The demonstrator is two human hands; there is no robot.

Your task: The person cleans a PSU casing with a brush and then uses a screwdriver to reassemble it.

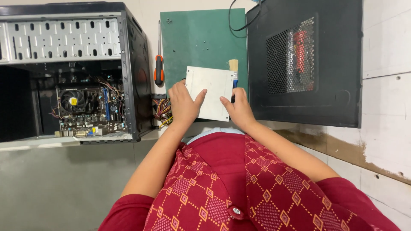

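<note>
left hand [183,104] and right hand [238,108] clamp grey metal box [209,92] | over green mat [201,40] | brush [233,70] behind | screwdriver [159,68] left

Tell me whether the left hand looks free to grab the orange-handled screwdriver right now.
Probably not at once: the left hand is gripping the grey metal box together with the right hand. The screwdriver lies uncovered just beyond it, so the path looks open once it lets go.

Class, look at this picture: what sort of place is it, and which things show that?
Probably a computer repair bench: an open computer case showing its motherboard, a screwdriver, and a green work mat.
</note>
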